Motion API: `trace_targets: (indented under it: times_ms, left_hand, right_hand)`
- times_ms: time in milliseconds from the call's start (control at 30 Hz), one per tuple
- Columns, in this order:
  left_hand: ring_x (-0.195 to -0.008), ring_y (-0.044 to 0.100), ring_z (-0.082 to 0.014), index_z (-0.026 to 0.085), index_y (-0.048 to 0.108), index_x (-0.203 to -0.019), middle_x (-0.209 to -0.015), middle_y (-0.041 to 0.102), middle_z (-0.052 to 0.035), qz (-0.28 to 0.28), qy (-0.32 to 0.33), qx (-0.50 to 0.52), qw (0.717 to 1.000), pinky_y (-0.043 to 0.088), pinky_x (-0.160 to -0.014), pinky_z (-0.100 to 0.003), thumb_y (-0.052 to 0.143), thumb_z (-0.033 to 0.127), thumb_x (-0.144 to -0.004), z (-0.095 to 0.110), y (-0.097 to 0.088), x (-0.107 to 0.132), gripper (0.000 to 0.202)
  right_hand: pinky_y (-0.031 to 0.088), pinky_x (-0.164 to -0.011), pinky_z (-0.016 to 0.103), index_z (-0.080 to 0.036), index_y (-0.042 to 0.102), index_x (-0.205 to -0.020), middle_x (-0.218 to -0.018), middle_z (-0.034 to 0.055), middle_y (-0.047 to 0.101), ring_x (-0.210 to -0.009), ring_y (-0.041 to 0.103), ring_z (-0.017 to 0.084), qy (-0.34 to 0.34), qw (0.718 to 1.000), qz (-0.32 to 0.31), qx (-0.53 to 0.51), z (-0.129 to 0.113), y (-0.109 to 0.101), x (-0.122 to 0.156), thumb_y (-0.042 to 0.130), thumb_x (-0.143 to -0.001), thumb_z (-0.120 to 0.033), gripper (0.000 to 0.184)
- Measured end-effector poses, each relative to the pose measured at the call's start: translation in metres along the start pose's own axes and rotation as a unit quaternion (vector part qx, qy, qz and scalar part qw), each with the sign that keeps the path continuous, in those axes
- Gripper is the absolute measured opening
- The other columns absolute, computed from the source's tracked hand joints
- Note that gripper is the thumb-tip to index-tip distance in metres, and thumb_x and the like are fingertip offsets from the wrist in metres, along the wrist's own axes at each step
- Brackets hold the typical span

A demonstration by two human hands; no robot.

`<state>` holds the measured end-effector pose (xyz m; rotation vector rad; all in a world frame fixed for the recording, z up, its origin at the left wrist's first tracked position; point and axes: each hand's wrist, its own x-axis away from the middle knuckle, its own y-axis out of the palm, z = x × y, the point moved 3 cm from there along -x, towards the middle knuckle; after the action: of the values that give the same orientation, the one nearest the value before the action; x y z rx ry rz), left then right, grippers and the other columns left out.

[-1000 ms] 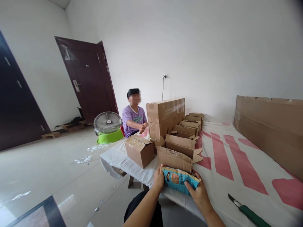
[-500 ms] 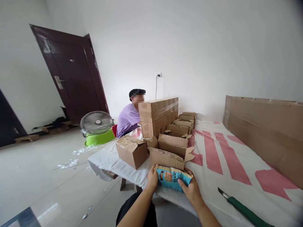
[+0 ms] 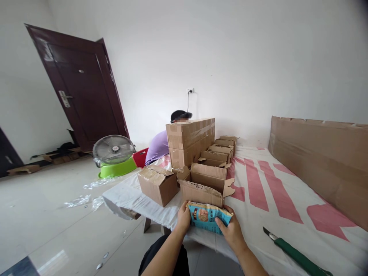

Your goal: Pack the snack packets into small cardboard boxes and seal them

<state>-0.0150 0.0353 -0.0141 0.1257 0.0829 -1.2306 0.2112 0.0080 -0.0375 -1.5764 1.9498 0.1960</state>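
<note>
Both my hands grip a blue printed packet [image 3: 207, 217] at the near edge of the table. My left hand [image 3: 183, 217] clasps its left end and my right hand [image 3: 230, 230] wraps its right end, fingers closed on it. Just behind the packet stands an open cardboard box [image 3: 204, 186] with its flaps up. A closed small carton [image 3: 157, 184] sits to the left of that box.
A green-handled utility knife [image 3: 293, 253] lies on the white-and-pink cloth [image 3: 267, 191] at the right. Stacked large cartons [image 3: 190, 140] and several open small boxes [image 3: 221, 150] stand farther back. A person in a purple shirt [image 3: 158, 145] sits behind them. A fan [image 3: 113, 149], a green basin and a dark door are at the left; flat cardboard [image 3: 322, 153] leans at the right.
The view has swung to the right, shifting door and fan leftward. The person in purple has leaned behind the stacked cartons. My hands keep the packet in front of the open box.
</note>
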Motion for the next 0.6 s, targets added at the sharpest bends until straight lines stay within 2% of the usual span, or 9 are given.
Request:
trace_targets:
  times_ms: [600]
  left_hand:
    - [-0.061,0.060,-0.0197,0.020,0.059,-0.066,-0.061,0.062,-0.0010,-0.006,0.008,-0.016,1.000,0.048,-0.061,-0.029,0.057,0.048,-0.070,0.0014,-0.0007,-0.0001,0.028]
  right_hand:
    - [0.055,-0.090,0.040,-0.020,0.058,-0.119,-0.113,0.0114,0.069,-0.104,0.066,0.028,-0.002,1.000,-0.002,0.001,-0.0041,-0.0020,-0.0012,0.066,-0.079,-0.048,0.050]
